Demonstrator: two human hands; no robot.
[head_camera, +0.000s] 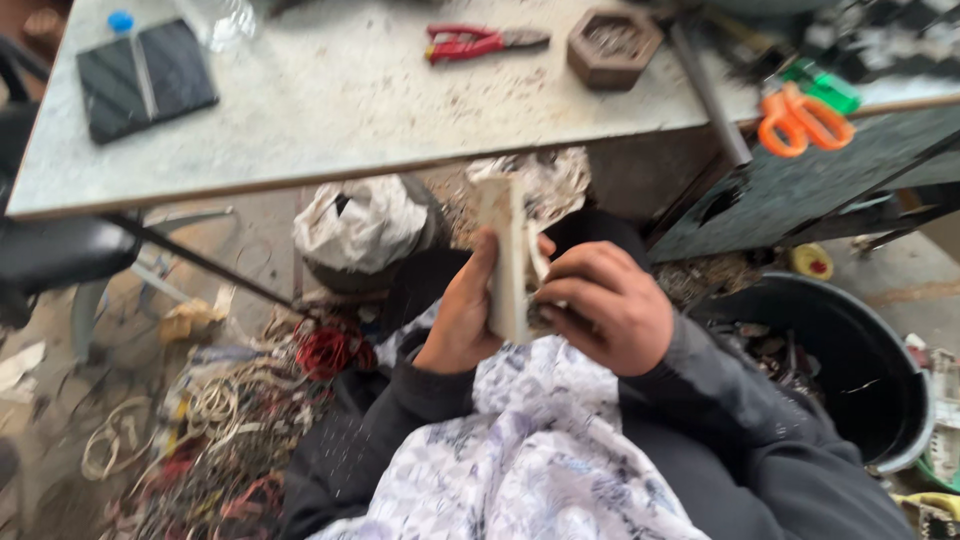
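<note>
Both of my hands grip a pale, flat, oblong white piece (507, 235) held upright over my lap. My left hand (462, 315) wraps its left side from below. My right hand (607, 305) closes on its right edge, fingers curled around something dark that I cannot make out. A patterned white and lilac cloth (530, 450) lies across my lap beneath the hands. The frame is motion-blurred.
A grey worktable (330, 110) in front carries red pliers (482, 41), a hexagonal brown block (612, 45), orange scissors (803, 117) and a dark slab (145, 78). A black bucket (880, 400) stands at right. Tangled wires (230, 430) and a crumpled bag (362, 225) lie on the floor.
</note>
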